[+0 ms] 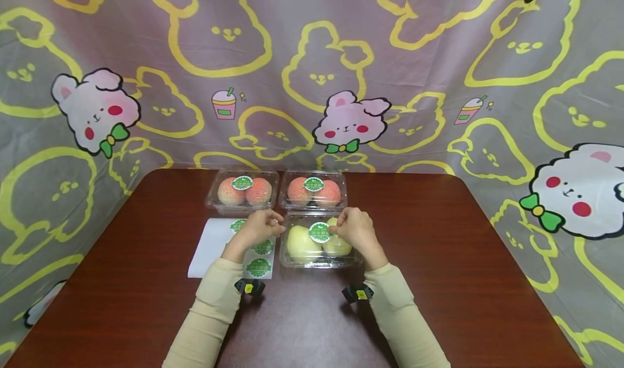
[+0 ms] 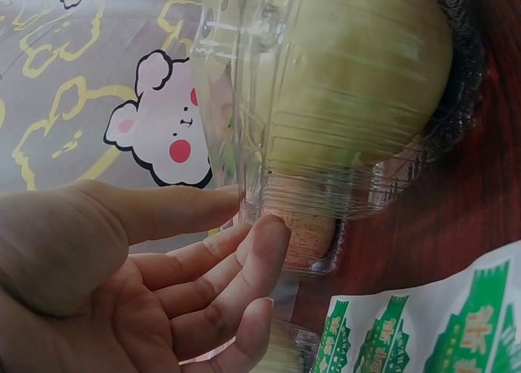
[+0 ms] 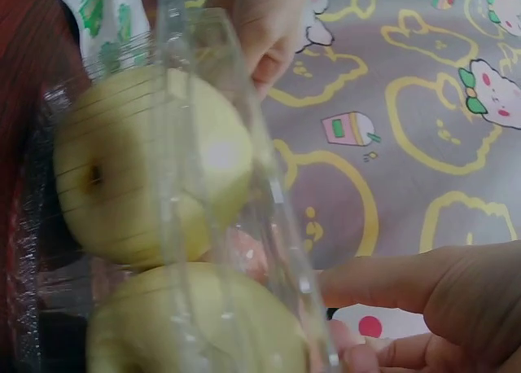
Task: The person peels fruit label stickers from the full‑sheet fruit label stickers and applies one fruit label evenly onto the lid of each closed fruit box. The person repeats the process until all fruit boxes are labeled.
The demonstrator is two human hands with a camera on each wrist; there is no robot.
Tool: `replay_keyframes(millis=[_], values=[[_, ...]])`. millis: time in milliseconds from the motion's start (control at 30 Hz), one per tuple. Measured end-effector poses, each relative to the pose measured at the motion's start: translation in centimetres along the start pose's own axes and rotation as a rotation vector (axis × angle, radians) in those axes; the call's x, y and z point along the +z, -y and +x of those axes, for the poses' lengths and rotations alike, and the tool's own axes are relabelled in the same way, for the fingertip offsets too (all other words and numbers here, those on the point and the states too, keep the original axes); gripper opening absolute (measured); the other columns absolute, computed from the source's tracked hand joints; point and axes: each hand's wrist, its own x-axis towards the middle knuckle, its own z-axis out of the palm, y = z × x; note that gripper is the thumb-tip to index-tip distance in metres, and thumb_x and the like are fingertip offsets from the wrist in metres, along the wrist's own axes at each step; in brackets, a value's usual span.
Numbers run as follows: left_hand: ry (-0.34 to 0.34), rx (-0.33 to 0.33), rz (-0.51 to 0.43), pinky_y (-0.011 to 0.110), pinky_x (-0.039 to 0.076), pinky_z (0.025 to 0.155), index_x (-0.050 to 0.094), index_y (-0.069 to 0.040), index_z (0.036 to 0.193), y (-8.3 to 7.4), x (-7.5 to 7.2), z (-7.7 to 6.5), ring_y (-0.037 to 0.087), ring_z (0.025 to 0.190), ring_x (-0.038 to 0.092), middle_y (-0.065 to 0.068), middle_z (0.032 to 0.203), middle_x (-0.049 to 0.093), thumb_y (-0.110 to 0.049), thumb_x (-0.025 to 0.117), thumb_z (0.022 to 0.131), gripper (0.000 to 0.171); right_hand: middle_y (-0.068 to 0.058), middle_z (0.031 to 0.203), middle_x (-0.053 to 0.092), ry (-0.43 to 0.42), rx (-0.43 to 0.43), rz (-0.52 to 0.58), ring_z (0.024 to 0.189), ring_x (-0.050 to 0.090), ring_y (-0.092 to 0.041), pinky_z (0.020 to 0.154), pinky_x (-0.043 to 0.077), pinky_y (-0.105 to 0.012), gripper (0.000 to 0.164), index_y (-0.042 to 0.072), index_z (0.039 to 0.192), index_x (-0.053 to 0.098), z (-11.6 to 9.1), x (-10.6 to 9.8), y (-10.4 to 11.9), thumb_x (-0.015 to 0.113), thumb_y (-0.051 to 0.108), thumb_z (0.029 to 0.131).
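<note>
A clear plastic clamshell box (image 1: pixel 287 258) holding two pale yellow-green fruits (image 3: pixel 155 161) sits between my hands. On its lid is a round green-and-white sticker (image 1: pixel 319 232). My right hand (image 1: pixel 357 230) is over the lid's right side, its fingertips right at the sticker's edge. Beside the box's left edge, my left hand (image 1: pixel 260 228) has loosely bent fingers (image 2: pixel 216 300) close to the lid, with nothing between them. Under the left hand's side lies a white sheet of stickers (image 1: pixel 209 249), with matching green labels along its right part, partly hidden by that hand.
Two more clear boxes, a left one (image 1: pixel 244 202) and a right one (image 1: pixel 313 202), stand behind, each with two reddish peaches and a green label. They sit on a dark reddish-brown table (image 1: pixel 429 221). A patterned cloth (image 1: pixel 273 48) hangs behind and at both sides.
</note>
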Motion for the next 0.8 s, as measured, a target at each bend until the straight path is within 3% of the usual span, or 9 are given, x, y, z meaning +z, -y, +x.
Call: replay_keyframes(millis=[267,600,800], values=[[0.005,0.002,-0.010,0.028,0.051,0.068,0.061,0.002,0.114,-0.1,0.0,0.0,0.027,0.087,0.071,0.020,0.098,0.070,-0.014,0.063,0.091,0.028,0.001,0.061,0.055,0.021,-0.076,0.040,0.061,0.048,-0.014,0.054,0.034,-0.023,0.019,0.007,0.071,0.064,-0.1,-0.3,-0.1,0.076,0.020,0.078],[0.020,0.004,-0.009,0.027,0.050,0.067,0.061,0.003,0.115,-0.1,0.0,-0.1,0.030,0.087,0.071,0.020,0.096,0.071,-0.015,0.064,0.091,0.030,-0.006,0.075,0.070,0.058,-0.493,0.008,0.067,0.060,-0.010,0.062,0.047,-0.020,0.006,0.005,0.083,0.069,-0.6,-0.2,-0.2,0.067,0.010,0.085],[0.029,0.003,-0.011,0.028,0.050,0.067,0.060,0.003,0.116,-0.2,-0.2,-0.2,0.031,0.088,0.070,0.020,0.096,0.072,-0.015,0.062,0.092,0.030,-0.005,0.083,0.072,-0.027,-0.694,-0.041,0.073,0.065,-0.012,0.067,0.052,-0.023,0.004,0.005,0.087,0.070,-1.3,0.2,-0.6,0.067,0.008,0.084]])
